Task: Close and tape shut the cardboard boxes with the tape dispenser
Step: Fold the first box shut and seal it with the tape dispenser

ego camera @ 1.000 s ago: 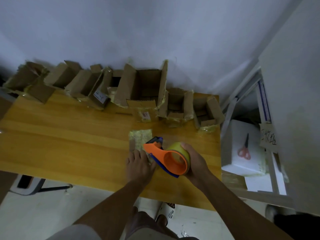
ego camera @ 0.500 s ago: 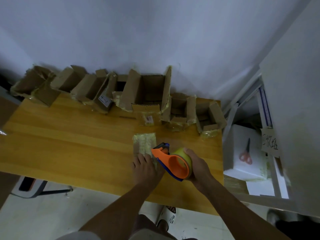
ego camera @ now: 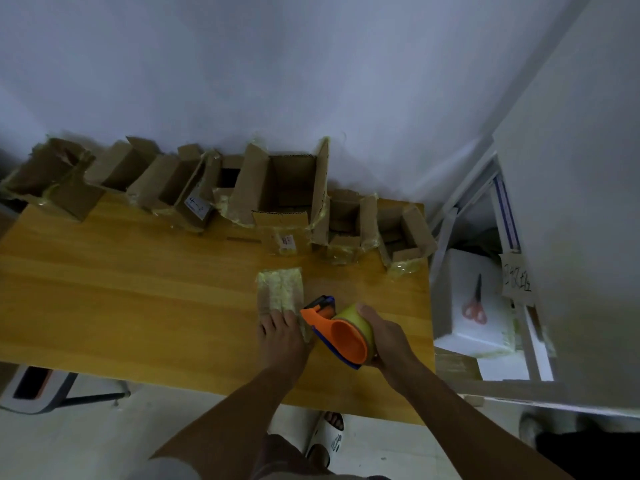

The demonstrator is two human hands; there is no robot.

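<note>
Table (ego camera: 138,306): right in front of me, running left to right, its far edge at the wall (ego camera: 311,64).
Open boxes (ego camera: 287,188): in a row along the table's far edge, against the wall.
Taped box (ego camera: 280,289): on the table, nearer to me than the row, right of centre.
My left hand (ego camera: 282,336): flat on the near end of the taped box.
Tape dispenser (ego camera: 341,332): just right of the taped box, in my right hand (ego camera: 388,337).
Scissors (ego camera: 474,306): off the table's right end, lying on a foam block (ego camera: 464,327).
My foot (ego camera: 327,434): below the table's near edge.

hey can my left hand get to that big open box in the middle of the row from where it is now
Probably yes. The left hand lies flat on the taped box, and only bare table separates that from the big open box; nothing stands between.
</note>
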